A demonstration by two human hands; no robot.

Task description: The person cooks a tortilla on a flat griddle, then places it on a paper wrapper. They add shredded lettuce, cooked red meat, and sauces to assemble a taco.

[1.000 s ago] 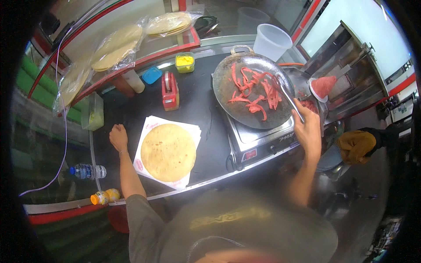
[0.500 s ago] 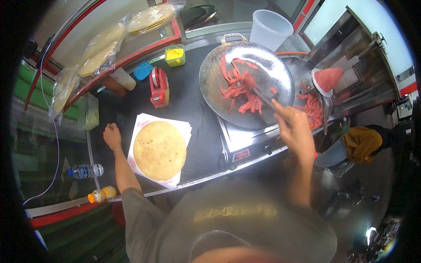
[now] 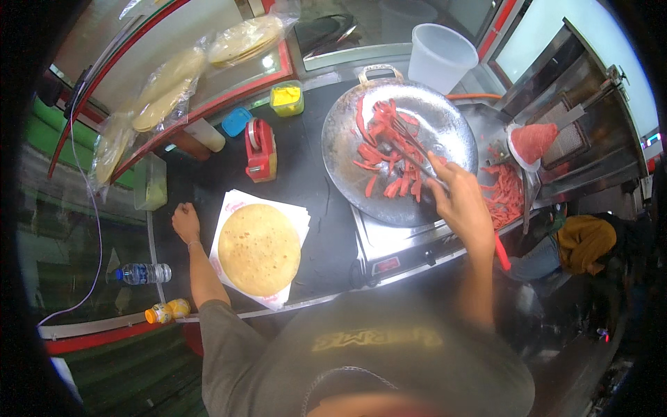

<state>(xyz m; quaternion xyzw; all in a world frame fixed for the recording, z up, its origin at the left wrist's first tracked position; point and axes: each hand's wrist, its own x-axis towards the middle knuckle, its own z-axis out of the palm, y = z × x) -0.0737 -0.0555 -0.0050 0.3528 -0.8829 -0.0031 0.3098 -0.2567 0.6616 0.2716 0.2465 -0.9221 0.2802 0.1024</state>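
Observation:
My right hand grips a pair of metal tongs, whose far end reaches into strips of red meat. These lie in a wide, shallow metal pan on a stove. My left hand rests closed on the dark counter, with nothing visible in it. To its right, a round flatbread lies on a stack of white printed paper sheets.
Right of the pan stand a cone of red meat on a vertical grill and a heap of cut strips. Behind are a white bucket, a yellow-filled tub and a red tape dispenser. Bottles stand left; a person is at right.
The tongs have shifted among the meat strips, which now lie differently in the pan. My left hand stays closed on the counter. The whole view has shifted slightly.

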